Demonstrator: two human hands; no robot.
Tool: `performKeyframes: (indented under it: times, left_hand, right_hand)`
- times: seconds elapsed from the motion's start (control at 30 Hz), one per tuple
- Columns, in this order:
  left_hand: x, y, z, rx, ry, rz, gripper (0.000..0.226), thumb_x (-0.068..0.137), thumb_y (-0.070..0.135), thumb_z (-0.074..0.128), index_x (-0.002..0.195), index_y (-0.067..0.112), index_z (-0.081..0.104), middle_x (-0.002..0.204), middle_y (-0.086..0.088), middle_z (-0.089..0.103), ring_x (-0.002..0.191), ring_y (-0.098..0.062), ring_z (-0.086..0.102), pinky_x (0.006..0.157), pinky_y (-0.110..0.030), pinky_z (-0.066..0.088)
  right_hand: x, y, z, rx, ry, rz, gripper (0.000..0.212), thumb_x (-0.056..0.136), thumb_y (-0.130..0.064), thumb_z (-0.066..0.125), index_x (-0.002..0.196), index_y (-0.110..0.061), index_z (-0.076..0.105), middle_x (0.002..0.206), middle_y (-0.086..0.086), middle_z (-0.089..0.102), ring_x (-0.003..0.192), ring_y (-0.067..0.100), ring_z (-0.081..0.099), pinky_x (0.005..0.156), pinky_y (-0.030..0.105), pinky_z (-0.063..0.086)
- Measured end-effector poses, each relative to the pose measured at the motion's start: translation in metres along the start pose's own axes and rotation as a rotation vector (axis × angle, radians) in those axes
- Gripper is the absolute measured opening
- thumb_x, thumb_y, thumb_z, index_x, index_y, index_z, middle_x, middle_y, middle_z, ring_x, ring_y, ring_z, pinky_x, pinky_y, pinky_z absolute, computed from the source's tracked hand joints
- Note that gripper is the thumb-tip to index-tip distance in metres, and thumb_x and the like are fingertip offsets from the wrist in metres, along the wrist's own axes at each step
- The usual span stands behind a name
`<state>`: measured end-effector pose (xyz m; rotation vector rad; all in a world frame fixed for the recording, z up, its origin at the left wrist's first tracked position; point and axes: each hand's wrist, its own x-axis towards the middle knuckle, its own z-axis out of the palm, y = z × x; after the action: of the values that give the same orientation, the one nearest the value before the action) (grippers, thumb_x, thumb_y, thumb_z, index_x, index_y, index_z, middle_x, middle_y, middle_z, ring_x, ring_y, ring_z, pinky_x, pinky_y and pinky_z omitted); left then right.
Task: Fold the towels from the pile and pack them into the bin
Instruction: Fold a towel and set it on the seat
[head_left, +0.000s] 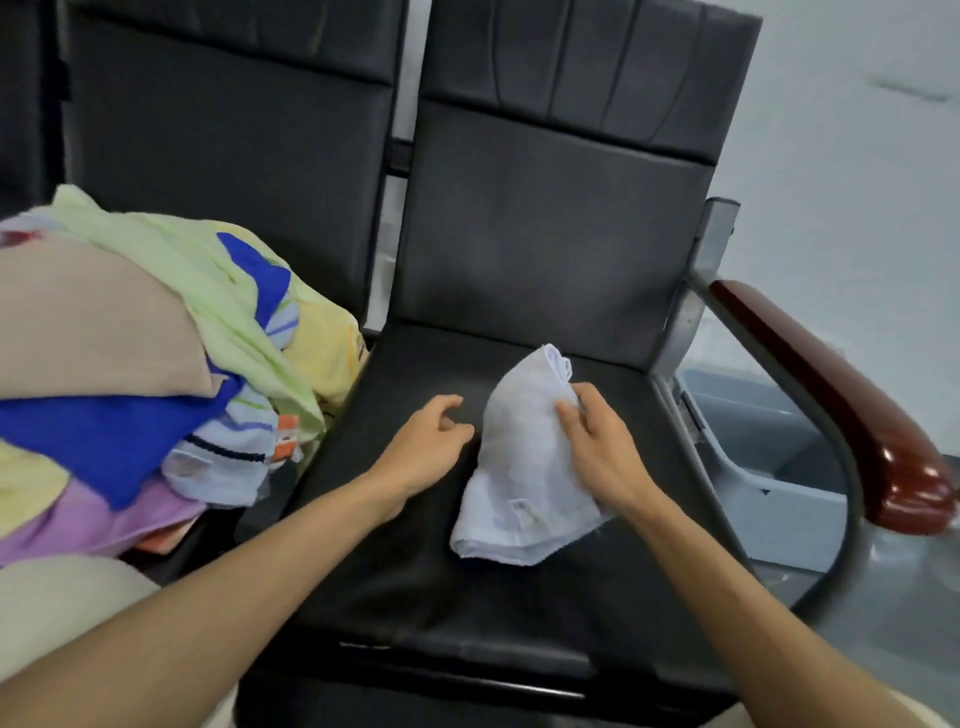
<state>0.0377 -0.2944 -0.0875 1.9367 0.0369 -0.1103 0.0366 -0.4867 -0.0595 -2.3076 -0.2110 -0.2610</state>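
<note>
Pale blue towel (514, 467) is lying right of the frame's centre on the black seat (415, 597), partly folded and bunched, its upper corner sticking up past the right hand (597, 447). That hand is resting on the towel's right edge, and its fingers (571, 421) appear to be pinching the cloth against the thumb, most likely to keep the layers together while the fold is being made. The left hand (426, 447) is hovering just beside the towel's left edge, its fingers (452, 402) loosely curled and gripping nothing; I judge it is waiting to catch or smooth that side. The flat seat is serving as the folding place because it is sitting between source and destination.

The pile (156, 364) is filling the left of the frame, heaped on the neighbouring seat within easy reach of the left hand. The grey bin (769, 499) is standing low at the right of the frame, beneath the red-brown armrest (831, 405), so a finished towel is only needing a short carry to the right. Its inside is partly hidden, and no towel is showing in the visible part.

Counting: one towel in work, two hands, one bin, one armrest, two seats fully showing. The pile is holding several towels in green, beige, blue, yellow, lilac and stripes; I cannot tell their exact number.
</note>
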Motion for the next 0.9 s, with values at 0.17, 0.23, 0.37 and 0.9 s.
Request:
performKeyframes:
  times: [0.17, 0.23, 0.37, 0.9]
  left_hand:
    - [-0.003, -0.001, -0.021, -0.545, -0.069, -0.336, 0.035, 0.092, 0.041, 0.054, 0.116, 0.015, 0.056, 0.108, -0.006, 0.062, 0.094, -0.022, 0.061, 0.083, -0.037, 0.049]
    - [-0.005, 0.003, -0.036, -0.77, -0.163, -0.37, 0.028, 0.089, 0.034, 0.056, 0.1, 0.01, 0.063, 0.091, -0.01, 0.068, 0.084, -0.026, 0.064, 0.078, -0.037, 0.051]
    - [0.011, 0.011, -0.058, -0.802, -0.199, -0.288, 0.024, 0.086, 0.017, 0.057, 0.106, 0.006, 0.066, 0.096, -0.011, 0.074, 0.09, -0.027, 0.069, 0.083, -0.04, 0.054]
    - [0.155, -0.02, -0.046, 0.169, 0.13, -0.068, 0.047, 0.094, 0.018, 0.054, 0.139, 0.011, 0.041, 0.125, 0.002, 0.052, 0.104, -0.016, 0.051, 0.078, -0.026, 0.044]
  right_hand:
    - [0.016, -0.043, 0.002, 0.566, 0.022, 0.169, 0.022, 0.101, -0.035, 0.045, 0.097, -0.019, 0.06, 0.088, -0.005, 0.063, 0.077, 0.01, 0.058, 0.07, 0.029, 0.052]
    - [0.022, -0.046, 0.0, 0.69, 0.022, 0.243, 0.026, 0.1, -0.037, 0.047, 0.099, -0.017, 0.064, 0.093, 0.0, 0.067, 0.082, 0.016, 0.062, 0.077, 0.039, 0.056]
    - [0.041, -0.033, 0.003, 0.804, -0.078, 0.37, 0.02, 0.095, -0.026, 0.056, 0.11, -0.016, 0.065, 0.106, 0.006, 0.072, 0.096, 0.026, 0.068, 0.083, 0.047, 0.057]
    - [0.142, 0.054, 0.089, 0.289, -0.015, 0.321, 0.038, 0.083, -0.008, 0.059, 0.119, -0.017, 0.057, 0.11, -0.002, 0.065, 0.1, 0.018, 0.063, 0.084, 0.035, 0.054]
